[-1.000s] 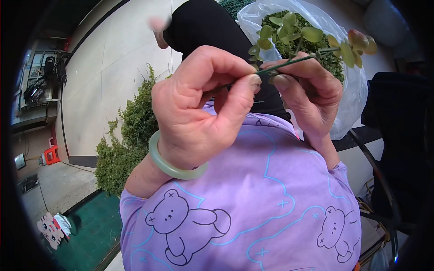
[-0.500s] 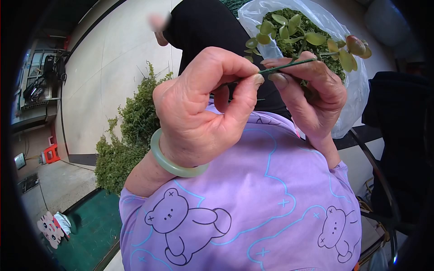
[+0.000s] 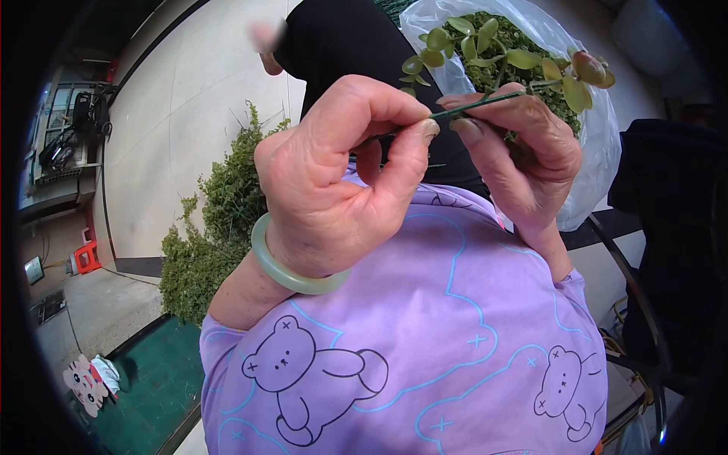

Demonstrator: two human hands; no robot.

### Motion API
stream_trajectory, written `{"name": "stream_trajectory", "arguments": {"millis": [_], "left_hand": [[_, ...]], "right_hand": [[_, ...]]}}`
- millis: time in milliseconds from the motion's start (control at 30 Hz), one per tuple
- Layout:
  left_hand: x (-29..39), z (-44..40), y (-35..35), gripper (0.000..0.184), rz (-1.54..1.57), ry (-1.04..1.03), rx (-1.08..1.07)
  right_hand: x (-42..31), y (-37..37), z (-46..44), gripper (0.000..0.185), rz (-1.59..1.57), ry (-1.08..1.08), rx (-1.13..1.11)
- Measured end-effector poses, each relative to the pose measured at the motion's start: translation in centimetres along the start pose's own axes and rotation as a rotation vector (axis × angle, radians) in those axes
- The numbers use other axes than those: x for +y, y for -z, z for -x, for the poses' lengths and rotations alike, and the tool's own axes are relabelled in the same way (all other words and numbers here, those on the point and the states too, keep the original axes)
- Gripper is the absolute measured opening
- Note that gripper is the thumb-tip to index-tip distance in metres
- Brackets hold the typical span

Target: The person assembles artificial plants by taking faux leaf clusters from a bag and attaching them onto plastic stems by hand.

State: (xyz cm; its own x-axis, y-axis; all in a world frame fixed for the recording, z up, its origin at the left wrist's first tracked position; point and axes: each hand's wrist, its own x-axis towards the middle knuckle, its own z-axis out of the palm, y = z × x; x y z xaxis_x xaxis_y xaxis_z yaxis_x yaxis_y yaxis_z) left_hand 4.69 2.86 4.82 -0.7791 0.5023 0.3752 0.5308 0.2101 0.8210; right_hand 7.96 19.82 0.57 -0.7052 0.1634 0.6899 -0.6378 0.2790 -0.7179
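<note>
A leafy sprig (image 3: pixel 481 103) crosses the upper middle of the frame, its thin green stem slanting up to the right. The left hand (image 3: pixel 334 182) pinches the stem's lower end between thumb and forefinger tips. From there the stem runs along the bent forefinger of the right hand (image 3: pixel 531 152), whose thumb curls just below. The space between that thumb and forefinger is narrow; whether they grip the stem cannot be told. The rounded green leaves spread above and beyond the right hand, with a reddish cluster at the far tip.

Compared with half a second earlier, the leaves sit slightly higher and further left, while the left hand's pinch is unchanged.

Behind the leaves, in the upper right, a clear plastic bag (image 3: pixel 599 174) holds small-leaved greenery (image 3: pixel 485 38). More bushy greenery (image 3: pixel 220 212) stands left of the hands. A pale green bangle (image 3: pixel 292 277) circles the left wrist, and a lilac shirt (image 3: pixel 425 334) with bear drawings fills the lower middle.
</note>
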Motion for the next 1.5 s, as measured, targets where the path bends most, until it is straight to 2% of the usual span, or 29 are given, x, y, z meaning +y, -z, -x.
{"name": "stream_trajectory", "arguments": {"millis": [233, 333, 500, 600, 700, 833, 900, 933, 1000, 1033, 1100, 1267, 1367, 1400, 1467, 1500], "left_hand": [[0.1, -0.1, 0.1, 0.013, -0.043, -0.001, -0.032], [0.1, -0.2, -0.1, 0.013, -0.035, 0.005, -0.041], [-0.2, 0.1, -0.5, 0.012, -0.005, 0.015, -0.048], [-1.6, -0.4, -2.0, 0.011, 0.068, -0.115, 0.154], [-1.9, -0.7, -1.9, 0.01, 0.022, -0.116, 0.103], [-0.4, -1.5, -0.7, 0.004, 0.506, 0.378, -0.104], [-1.2, -0.8, -0.8, 0.004, 0.366, 0.281, -0.123], [-1.4, -0.4, -1.2, 0.005, 0.294, 0.204, -0.111], [-1.6, -0.1, -1.5, 0.005, 0.03, -0.007, -0.05], [-1.4, 0.0, -1.7, 0.004, -0.139, -0.048, -0.023], [-1.6, 0.0, -2.0, 0.004, -0.251, -0.116, -0.043], [-1.7, -0.4, -2.8, 0.003, -0.484, -0.251, -0.075], [-2.9, -0.7, -3.0, 0.001, -0.517, -0.289, -0.096], [-3.3, -0.5, -3.1, 0.002, -0.375, -0.166, -0.116], [-3.9, -0.3, -2.9, 0.006, -0.091, 0.08, -0.147], [-3.7, -0.6, -2.6, 0.01, 0.088, 0.213, -0.12]], "right_hand": [[-0.3, 0.5, 0.1, 0.015, 0.007, -0.073, -0.042], [0.2, 0.4, 0.2, 0.013, -0.06, -0.088, -0.016], [-0.2, -0.9, 0.7, 0.009, -0.282, -0.238, 0.065], [-0.1, -1.2, 0.7, 0.008, -0.293, -0.27, 0.088], [0.7, -0.9, 0.5, 0.007, -0.265, -0.243, 0.065], [1.6, 0.6, -0.3, 0.009, -0.025, -0.102, -0.027], [1.3, 1.1, -0.4, 0.016, 0.019, -0.037, -0.108], [1.8, 0.8, -0.1, 0.014, -0.058, -0.002, -0.057], [1.6, 0.8, 0.4, 0.012, -0.002, 0.002, -0.042], [1.5, 0.8, 0.6, 0.012, 0.006, 0.008, -0.035], [2.3, 0.7, 0.8, 0.011, -0.027, 0.049, -0.025], [2.5, 0.4, 1.8, 0.01, -0.048, -0.107, -0.014], [3.1, 0.4, 2.0, 0.01, -0.065, -0.18, -0.064], [3.5, 0.6, 2.1, 0.011, -0.102, -0.224, -0.092], [4.5, 1.9, 1.7, 0.012, -0.373, -0.458, -0.211], [4.7, 4.2, 1.0, 0.019, -0.363, -0.794, -0.276]]}}
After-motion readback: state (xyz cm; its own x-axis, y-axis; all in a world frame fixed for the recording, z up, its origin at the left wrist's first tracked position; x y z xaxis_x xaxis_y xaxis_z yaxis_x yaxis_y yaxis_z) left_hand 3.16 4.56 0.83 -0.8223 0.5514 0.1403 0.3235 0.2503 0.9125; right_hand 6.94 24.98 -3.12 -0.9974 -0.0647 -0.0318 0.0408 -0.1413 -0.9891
